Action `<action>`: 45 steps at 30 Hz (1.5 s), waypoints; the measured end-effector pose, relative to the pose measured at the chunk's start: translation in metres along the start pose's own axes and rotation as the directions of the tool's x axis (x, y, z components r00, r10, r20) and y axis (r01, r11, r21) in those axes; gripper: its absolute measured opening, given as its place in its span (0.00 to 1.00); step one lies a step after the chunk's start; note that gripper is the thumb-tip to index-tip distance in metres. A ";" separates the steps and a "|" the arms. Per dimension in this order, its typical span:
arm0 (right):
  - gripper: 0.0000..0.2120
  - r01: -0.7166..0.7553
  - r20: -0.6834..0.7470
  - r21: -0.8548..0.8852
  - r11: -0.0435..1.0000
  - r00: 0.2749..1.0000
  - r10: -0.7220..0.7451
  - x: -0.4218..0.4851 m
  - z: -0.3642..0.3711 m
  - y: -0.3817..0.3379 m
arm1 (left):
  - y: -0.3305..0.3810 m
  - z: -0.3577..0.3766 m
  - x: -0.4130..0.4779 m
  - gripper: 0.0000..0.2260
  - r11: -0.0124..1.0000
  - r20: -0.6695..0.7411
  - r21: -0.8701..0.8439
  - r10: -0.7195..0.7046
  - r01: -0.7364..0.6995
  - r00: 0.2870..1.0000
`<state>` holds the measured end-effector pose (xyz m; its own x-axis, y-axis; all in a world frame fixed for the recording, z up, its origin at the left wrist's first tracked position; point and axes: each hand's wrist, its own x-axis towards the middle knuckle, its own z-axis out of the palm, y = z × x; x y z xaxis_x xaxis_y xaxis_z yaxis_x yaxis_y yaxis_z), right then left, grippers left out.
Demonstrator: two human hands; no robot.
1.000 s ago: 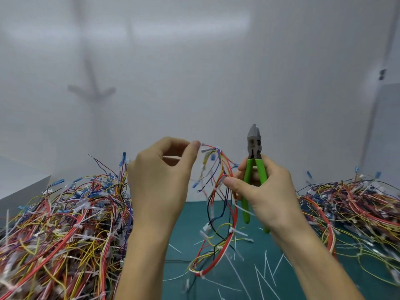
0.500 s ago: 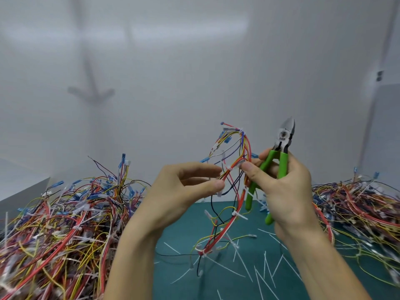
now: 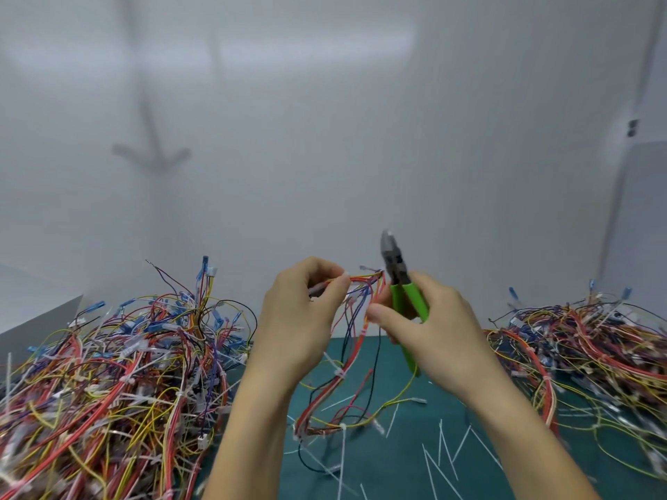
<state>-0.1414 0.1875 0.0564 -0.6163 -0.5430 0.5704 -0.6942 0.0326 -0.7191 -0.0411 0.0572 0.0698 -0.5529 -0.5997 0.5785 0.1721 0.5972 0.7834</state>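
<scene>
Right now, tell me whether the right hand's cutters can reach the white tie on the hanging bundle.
Probably yes: the white tie sits uncovered on the bundle below the left hand; the right hand need only tip its raised cutters down.

Soft, even overhead light, a faint blurred shadow on the wall (image 3: 151, 153), wide-angle bending at the edges.
</scene>
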 end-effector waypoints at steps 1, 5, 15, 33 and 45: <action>0.12 0.013 0.016 -0.073 0.997 1.000 -0.012 -0.001 0.001 -0.001 | -0.002 0.000 0.000 0.05 1.000 -0.015 0.029 0.000 0.001 1.000; 0.26 0.065 0.099 -0.230 0.971 0.994 -0.043 -0.005 0.004 -0.002 | -0.005 -0.002 0.002 0.05 0.996 -0.053 0.082 -0.018 0.022 0.998; 0.23 0.192 0.098 -0.431 0.882 0.981 -0.166 -0.004 0.008 0.006 | -0.002 -0.004 0.001 0.05 0.985 -0.042 0.166 -0.040 0.046 0.998; 0.20 0.145 -0.193 0.240 0.960 0.976 -0.100 0.000 0.007 0.001 | -0.002 -0.007 -0.003 0.07 0.965 0.042 0.257 0.051 -0.060 0.998; 0.22 0.112 -0.140 -0.111 0.988 0.982 -0.127 0.004 -0.011 0.010 | -0.005 -0.013 -0.001 0.06 0.965 -0.008 0.259 0.034 -0.030 0.999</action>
<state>-0.1551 0.1953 0.0557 -0.5689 -0.4196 0.7073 -0.7958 0.0641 -0.6021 -0.0306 0.0481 0.0681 -0.5401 -0.5837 0.6063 -0.0284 0.7327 0.6800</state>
